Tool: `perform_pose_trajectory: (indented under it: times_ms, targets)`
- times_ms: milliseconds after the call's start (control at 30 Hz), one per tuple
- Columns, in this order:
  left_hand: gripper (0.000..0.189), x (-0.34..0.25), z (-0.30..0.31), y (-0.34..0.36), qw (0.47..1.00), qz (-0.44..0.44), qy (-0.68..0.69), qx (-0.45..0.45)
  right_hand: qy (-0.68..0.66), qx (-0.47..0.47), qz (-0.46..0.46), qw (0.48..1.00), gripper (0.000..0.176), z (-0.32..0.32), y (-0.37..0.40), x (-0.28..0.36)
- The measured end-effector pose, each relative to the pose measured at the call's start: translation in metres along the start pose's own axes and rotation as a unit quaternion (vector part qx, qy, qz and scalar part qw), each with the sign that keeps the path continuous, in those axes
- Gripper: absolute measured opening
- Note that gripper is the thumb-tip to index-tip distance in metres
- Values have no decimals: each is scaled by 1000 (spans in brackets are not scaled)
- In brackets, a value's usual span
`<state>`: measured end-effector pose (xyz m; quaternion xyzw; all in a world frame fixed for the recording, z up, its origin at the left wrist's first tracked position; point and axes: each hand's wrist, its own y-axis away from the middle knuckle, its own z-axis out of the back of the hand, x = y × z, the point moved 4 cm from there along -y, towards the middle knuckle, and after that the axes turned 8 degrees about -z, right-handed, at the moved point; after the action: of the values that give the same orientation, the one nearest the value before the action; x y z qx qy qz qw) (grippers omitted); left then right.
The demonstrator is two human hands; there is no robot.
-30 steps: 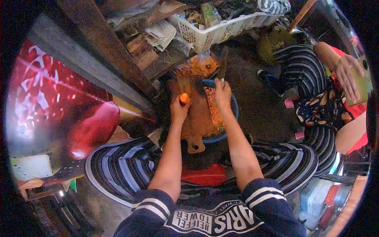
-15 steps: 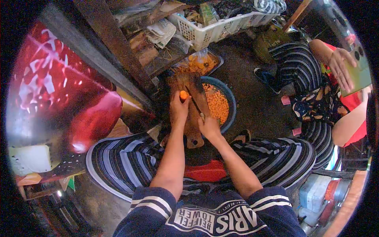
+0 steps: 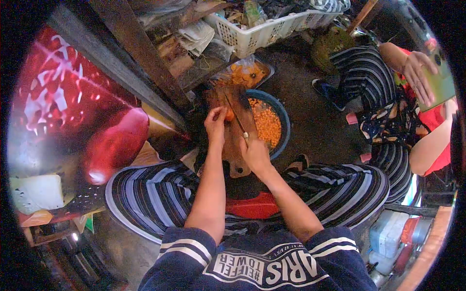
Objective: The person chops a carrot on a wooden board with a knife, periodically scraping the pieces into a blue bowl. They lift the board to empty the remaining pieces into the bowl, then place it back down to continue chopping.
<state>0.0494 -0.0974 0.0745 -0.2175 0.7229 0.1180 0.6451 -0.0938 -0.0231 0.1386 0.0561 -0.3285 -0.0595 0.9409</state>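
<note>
Left hand [image 3: 215,125]: fingers curled closed on the carrot piece [image 3: 228,115], pinning it to the board.
Carrot piece: orange stub, on the wooden chopping board [image 3: 232,156], toward its far end, just left of the blade.
Right hand [image 3: 254,154]: fist wrapped tight around the knife [image 3: 235,115] handle; blade points away, slanting across the board.
Chopping board: lies over the left rim of the blue basin [image 3: 287,127].
Basin: holds diced orange pieces [image 3: 268,123].
Beyond: tray [image 3: 245,73] of orange chunks; white basket [image 3: 252,34].
Right edge: another person's hand [image 3: 418,75] on a green phone [image 3: 442,88].
</note>
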Motion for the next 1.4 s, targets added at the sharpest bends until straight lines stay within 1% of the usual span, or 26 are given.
perform_pose_trajectory:
  times_ms: [67,200,267,400,467,600,667,800,867,1000,1067,1100,1167,1300,1367,1400]
  targets:
    - [13,2,-1,1,998,42,41,-11,18,-8,17,1000,30,0,2,2]
    - [12,9,1,-1,997,56,49,-24,27,-7,11,1000,30,0,6,4]
    - [12,3,0,-1,999,29,34,-29,28,-5,11,1000,31,0,6,6]
    - [12,-3,-2,0,999,37,14,-23,35,19,-8,999,32,3,7,10]
    - [12,-6,0,-1,998,-7,-43,-43,28,16,-8,999,32,2,7,10]
    - [12,-6,0,-1,997,-6,-48,-53,36,24,-17,999,32,-1,5,12]
    - [11,-8,-1,0,999,-3,-35,-36,65,30,-34,997,32,-4,3,13]
    - [11,4,0,-3,999,5,-33,-40,50,37,-42,997,32,-9,-5,14]
    - [10,8,-2,-2,999,14,12,-31,38,3,-32,999,28,-18,-12,9]
    - [8,10,0,-2,999,16,3,-29,57,27,-29,998,31,-25,-15,1]
    - [7,1,2,-2,999,17,-19,-19,11,32,-33,999,30,-19,-13,6]
    - [7,-2,2,-6,1000,16,-18,-19,11,30,-32,999,30,-16,-14,9]
    - [7,3,10,0,997,72,32,-15,31,21,1,999,30,-18,-6,12]
    - [7,4,8,-3,998,65,12,-8,-1,17,-9,1000,28,-22,-10,10]
    - [7,-4,9,-2,998,56,-11,0,41,65,1,997,25,-27,-13,8]
    - [7,-3,8,-3,998,56,-9,1,42,64,1,997,25,-27,-15,8]
